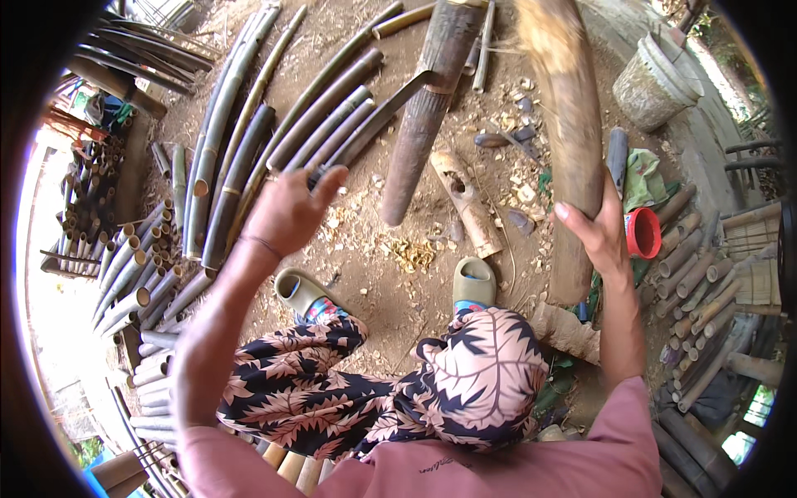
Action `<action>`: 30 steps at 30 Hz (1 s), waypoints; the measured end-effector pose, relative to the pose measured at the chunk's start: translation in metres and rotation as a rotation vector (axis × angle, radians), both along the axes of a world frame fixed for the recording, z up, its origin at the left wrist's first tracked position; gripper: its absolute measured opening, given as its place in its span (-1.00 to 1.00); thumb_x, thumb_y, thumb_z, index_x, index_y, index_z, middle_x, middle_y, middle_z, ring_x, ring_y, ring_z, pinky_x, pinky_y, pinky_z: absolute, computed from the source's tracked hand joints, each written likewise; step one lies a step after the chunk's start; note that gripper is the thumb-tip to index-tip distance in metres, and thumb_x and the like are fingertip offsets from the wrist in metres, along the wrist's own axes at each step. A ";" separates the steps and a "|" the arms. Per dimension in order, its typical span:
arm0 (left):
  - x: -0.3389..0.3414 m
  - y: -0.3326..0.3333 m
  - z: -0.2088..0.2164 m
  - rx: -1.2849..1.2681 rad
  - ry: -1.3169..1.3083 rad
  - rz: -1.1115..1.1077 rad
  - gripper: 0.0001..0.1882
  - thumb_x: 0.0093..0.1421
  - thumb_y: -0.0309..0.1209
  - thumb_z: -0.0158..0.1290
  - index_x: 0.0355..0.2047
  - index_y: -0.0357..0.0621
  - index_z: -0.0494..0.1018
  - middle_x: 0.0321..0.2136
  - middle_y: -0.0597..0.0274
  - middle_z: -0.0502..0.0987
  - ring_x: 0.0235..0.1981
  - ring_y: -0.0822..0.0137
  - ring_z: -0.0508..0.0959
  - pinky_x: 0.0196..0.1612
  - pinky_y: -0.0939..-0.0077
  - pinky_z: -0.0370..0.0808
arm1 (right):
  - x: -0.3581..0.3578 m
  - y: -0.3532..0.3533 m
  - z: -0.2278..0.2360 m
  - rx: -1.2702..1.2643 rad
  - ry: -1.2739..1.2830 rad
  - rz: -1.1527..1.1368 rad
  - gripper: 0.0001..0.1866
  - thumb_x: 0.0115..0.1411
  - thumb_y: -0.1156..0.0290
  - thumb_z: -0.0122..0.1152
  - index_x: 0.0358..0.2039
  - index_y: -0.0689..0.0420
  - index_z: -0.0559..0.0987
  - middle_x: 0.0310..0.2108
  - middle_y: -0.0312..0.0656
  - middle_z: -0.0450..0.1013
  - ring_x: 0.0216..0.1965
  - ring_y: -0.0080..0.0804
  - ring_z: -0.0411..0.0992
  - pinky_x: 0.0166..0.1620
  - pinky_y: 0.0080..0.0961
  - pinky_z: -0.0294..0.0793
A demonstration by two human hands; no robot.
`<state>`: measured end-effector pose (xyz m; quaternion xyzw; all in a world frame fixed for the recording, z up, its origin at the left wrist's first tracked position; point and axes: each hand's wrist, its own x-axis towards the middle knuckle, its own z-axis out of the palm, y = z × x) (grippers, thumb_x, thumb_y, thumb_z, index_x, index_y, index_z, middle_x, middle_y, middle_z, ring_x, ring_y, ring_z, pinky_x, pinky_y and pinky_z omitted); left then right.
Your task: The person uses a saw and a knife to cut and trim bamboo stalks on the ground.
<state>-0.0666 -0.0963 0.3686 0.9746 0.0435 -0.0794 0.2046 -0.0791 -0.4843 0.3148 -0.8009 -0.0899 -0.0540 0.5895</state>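
Note:
My left hand (286, 203) is closed on the handle of a machete (382, 116). Its dark blade slants up to the right, and the tip reaches a dark thick pole (419, 124); whether they touch I cannot tell. On the right, my right hand (599, 231) grips a thick wooden log (573, 124) near its lower part, thumb in front and fingers behind it. The log stands nearly upright, its pale, frayed upper part smeared by motion. Between the two lies a short bamboo piece (466, 203) with a hole in its side. Yellowish shavings (411, 251) lie near my feet.
Long dark bamboo poles (228, 133) lie at the left, with stacked bamboo (129, 274) beyond. At the right are a dirty white bucket (656, 83), a red container (642, 232) and more stacked bamboo (693, 307). My green clogs (475, 282) rest on chip-strewn earth.

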 end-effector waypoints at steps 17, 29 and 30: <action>-0.061 -0.047 -0.174 -0.273 -0.083 0.407 -0.32 0.28 0.20 -0.08 -0.24 -0.32 0.46 -0.38 -0.39 0.57 -0.27 -0.32 0.59 -0.17 -0.11 0.49 | 0.062 0.147 0.051 -0.653 0.137 0.322 -0.03 -0.03 0.20 0.40 0.31 0.32 0.14 0.00 0.31 0.43 -0.09 0.00 0.55 0.01 -0.17 0.60; -0.054 -0.040 -0.155 -0.265 -0.030 0.439 -0.33 0.26 0.22 -0.09 -0.30 -0.22 0.60 -0.34 -0.31 0.59 -0.21 -0.28 0.60 -0.15 -0.02 0.52 | 0.082 0.159 0.031 -0.747 0.167 0.354 0.07 -0.03 0.29 0.44 0.39 0.30 0.01 0.00 0.35 0.42 -0.14 0.05 0.56 0.01 -0.19 0.61; -0.061 -0.039 -0.145 -0.245 0.034 0.453 -0.32 0.26 0.22 -0.09 -0.33 -0.25 0.60 -0.37 -0.34 0.58 -0.22 -0.29 0.59 -0.15 -0.03 0.52 | 0.081 0.159 0.038 -0.674 0.184 0.338 0.07 -0.01 0.27 0.44 0.39 0.32 0.00 0.01 0.36 0.41 -0.15 0.05 0.56 0.01 -0.17 0.61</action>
